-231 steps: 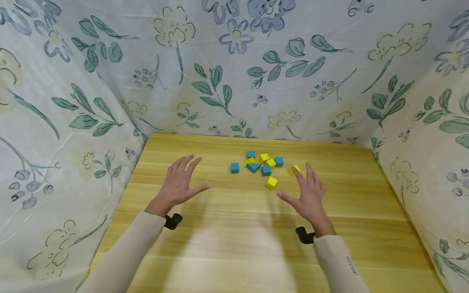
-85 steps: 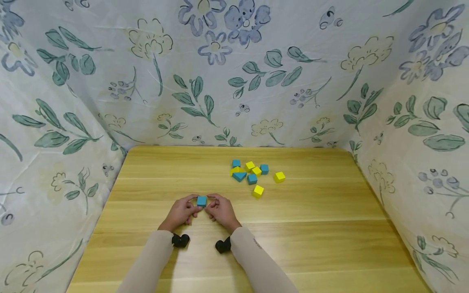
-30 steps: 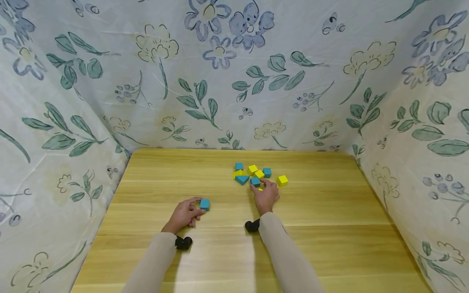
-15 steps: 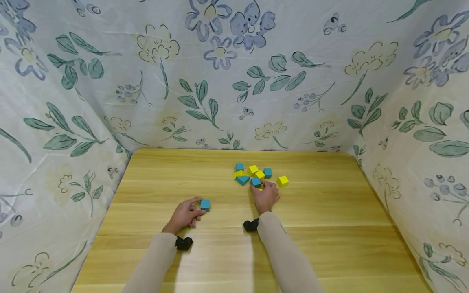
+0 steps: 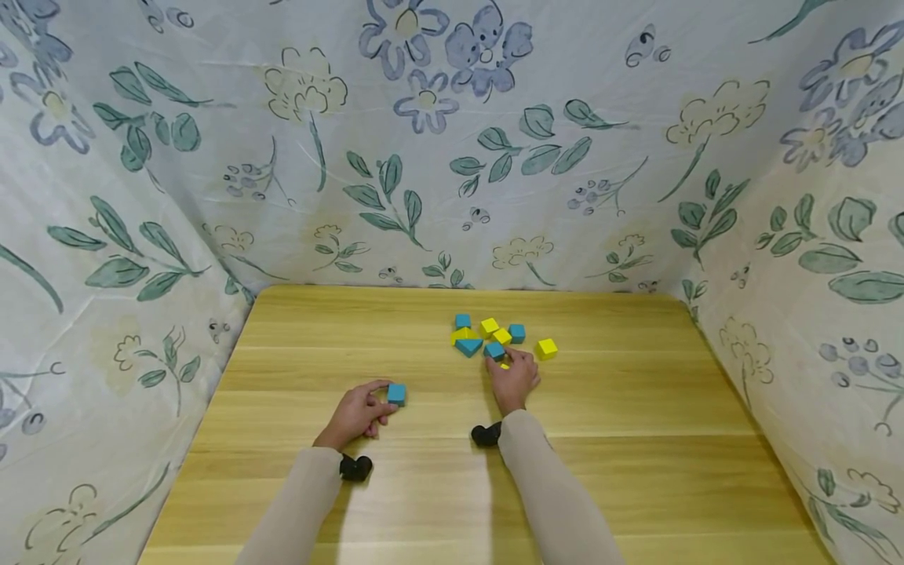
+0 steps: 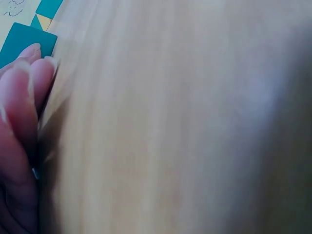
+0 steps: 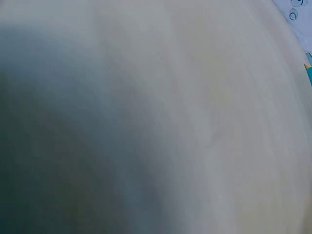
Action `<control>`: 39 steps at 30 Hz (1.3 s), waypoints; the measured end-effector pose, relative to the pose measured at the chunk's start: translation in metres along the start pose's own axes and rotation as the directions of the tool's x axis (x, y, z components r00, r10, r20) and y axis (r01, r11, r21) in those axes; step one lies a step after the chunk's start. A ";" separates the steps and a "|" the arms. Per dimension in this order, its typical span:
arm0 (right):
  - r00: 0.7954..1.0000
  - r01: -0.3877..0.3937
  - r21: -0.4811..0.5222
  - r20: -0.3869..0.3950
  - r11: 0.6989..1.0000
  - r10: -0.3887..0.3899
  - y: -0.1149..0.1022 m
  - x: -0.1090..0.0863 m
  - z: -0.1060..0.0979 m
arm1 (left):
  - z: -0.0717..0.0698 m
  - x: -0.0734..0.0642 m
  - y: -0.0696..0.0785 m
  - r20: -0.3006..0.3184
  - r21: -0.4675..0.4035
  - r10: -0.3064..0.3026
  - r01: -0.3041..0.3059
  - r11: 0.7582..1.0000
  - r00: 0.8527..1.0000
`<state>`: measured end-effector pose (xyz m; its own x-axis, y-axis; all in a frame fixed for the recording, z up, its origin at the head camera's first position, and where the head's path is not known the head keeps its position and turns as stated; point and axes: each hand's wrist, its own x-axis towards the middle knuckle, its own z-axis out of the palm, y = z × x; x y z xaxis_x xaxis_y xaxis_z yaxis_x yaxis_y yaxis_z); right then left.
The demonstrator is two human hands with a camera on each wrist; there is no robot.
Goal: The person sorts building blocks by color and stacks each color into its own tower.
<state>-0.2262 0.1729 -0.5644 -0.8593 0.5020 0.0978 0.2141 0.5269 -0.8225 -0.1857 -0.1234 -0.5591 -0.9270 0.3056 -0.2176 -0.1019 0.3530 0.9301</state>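
Note:
In the head view, my left hand [image 5: 358,413] rests at the left-centre of the table, pinching a blue cube [image 5: 397,395] between thumb and index finger. The left wrist view has that blue cube [image 6: 30,36] at its upper left edge, with my fingertips at it. My right hand [image 5: 515,380] reaches over to the near side of the block cluster. Its thumb and index finger pinch a second blue cube [image 5: 494,350] from both sides. Below these fingers a yellow cube [image 5: 504,366] is mostly hidden by the hand. The right wrist view shows mainly blurred tabletop.
Behind the right hand lie a blue triangular block [image 5: 468,347], a yellow block [image 5: 460,337], yellow cubes [image 5: 490,327] and blue cubes [image 5: 518,333]. Another yellow cube [image 5: 547,349] sits apart on the right. Floral cloth [image 5: 452,196] encloses the wooden table [image 5: 636,439].
Earlier, both hands spread open, then together held the left blue cube at the left-centre. Since then the right hand has moved right to the cluster; over the last second both hands barely move.

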 end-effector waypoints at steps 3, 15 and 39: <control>1.000 0.003 0.029 -0.002 1.000 -0.003 0.002 0.001 -0.001 | 0.000 0.000 -0.001 0.004 -0.001 0.000 0.000 1.000 1.000; 0.992 0.123 0.183 0.002 0.976 -0.125 -0.011 -0.008 -0.018 | 0.000 0.000 0.001 0.011 0.014 0.004 -0.005 1.000 1.000; 0.723 0.338 0.219 0.562 0.915 -0.401 -0.039 -0.069 0.012 | 0.001 0.000 0.001 0.005 0.019 -0.026 0.026 0.999 1.000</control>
<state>-0.1811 0.1098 -0.5462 -0.9684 -0.2342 0.0858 -0.1959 0.5015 -0.8427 -0.1853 -0.1222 -0.5588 -0.9221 0.3013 -0.2430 -0.1186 0.3776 0.9183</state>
